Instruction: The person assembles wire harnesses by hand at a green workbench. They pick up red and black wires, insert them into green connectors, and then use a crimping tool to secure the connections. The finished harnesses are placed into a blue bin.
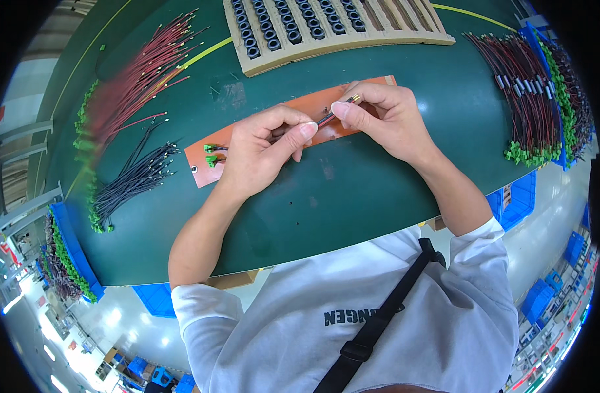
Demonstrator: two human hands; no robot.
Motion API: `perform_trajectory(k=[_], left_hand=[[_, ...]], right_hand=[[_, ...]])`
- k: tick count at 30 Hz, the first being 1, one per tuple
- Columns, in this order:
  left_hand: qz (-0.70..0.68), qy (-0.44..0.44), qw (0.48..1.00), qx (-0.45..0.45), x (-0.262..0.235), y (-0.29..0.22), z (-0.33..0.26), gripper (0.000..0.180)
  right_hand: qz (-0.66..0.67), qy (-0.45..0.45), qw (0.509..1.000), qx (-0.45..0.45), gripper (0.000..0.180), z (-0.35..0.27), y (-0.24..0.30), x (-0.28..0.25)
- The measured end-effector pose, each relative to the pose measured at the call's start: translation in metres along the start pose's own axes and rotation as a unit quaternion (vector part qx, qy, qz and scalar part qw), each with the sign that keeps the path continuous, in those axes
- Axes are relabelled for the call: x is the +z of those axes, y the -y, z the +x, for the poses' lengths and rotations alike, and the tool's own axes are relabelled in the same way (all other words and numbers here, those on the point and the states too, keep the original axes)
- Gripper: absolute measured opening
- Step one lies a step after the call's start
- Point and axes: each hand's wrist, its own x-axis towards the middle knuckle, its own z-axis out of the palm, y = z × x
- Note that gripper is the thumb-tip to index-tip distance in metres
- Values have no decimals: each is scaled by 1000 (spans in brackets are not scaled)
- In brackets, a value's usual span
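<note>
My left hand (264, 147) and my right hand (388, 118) are close together over a long orange board (300, 105) on the green table. Between them runs a short bundle of thin dark and red wires (326, 119). Thumb and fingers of my left hand pinch it on one side. My right hand pinches its other end, where small brass-coloured tips (355, 99) stick out. Two green connectors (212, 154) on dark leads lie on the board left of my left hand; whether they join the pinched wires is hidden behind the hand.
A tan slotted tray (339, 44) with rows of dark rings stands at the far side. Red wires (149, 72) and black wires (133, 183) with green connectors lie at left. Finished-looking red-black harnesses (526, 92) lie at right beside a blue bin (552, 98).
</note>
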Motion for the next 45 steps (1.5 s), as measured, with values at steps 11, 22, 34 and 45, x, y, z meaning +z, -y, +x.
perform_trajectory(k=[11, 22, 34, 45], left_hand=[[240, -164, 935, 202, -11, -7, -6, 13], [510, -160, 775, 338, -7, 3, -23, 23], [429, -146, 833, 318, -5, 4, -18, 24], [363, -160, 896, 198, -4, 14, -15, 27]], right_hand=[[-234, -85, 957, -147, 18, 2, -10, -8], [-258, -74, 953, -140, 19, -1, -13, -10], [-297, -50, 945, -127, 19, -1, -12, -12], [-397, -18, 898, -188, 13, 0, -12, -1]])
